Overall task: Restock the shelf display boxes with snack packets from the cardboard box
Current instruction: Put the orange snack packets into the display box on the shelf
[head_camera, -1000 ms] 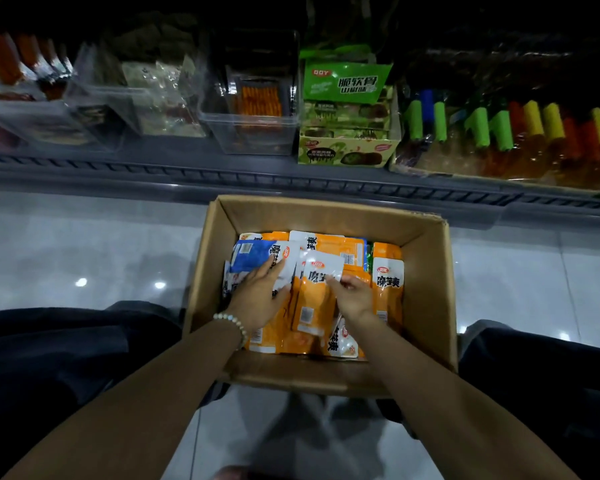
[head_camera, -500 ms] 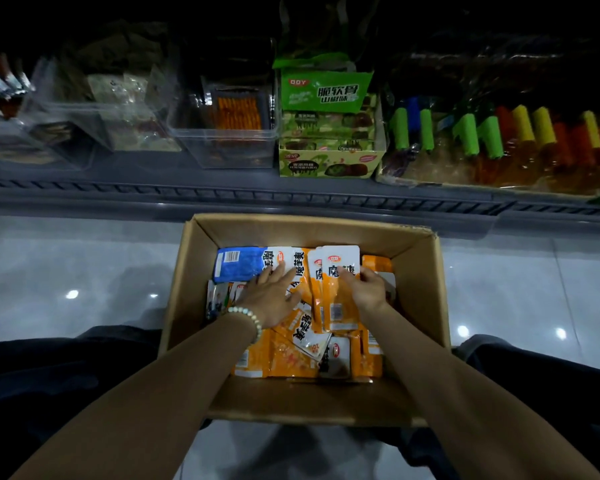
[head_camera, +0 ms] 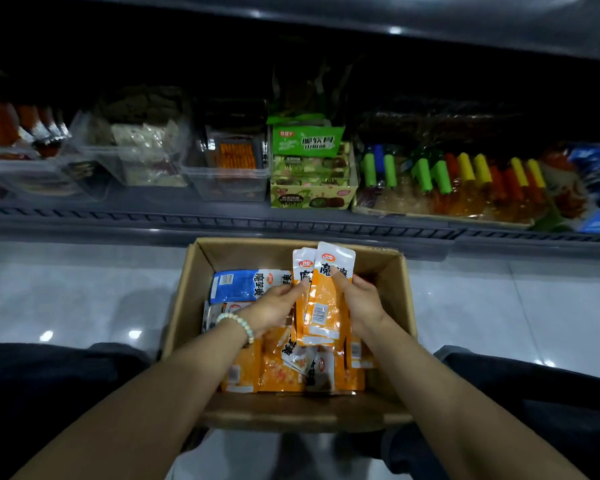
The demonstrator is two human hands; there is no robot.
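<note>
A small bunch of orange snack packets [head_camera: 323,299] stands up tall in the middle of the frame, just over the open cardboard box [head_camera: 250,254]. Its long side points up toward the shelf [head_camera: 222,221]. The left hand [head_camera: 274,311] and right hand [head_camera: 362,303] sit on either side, and each grip is closed on the bunch. The clear display box [head_camera: 229,178] is higher and a little left. There is open room between, but the shelf's front edge looks like something to lift over.
</note>
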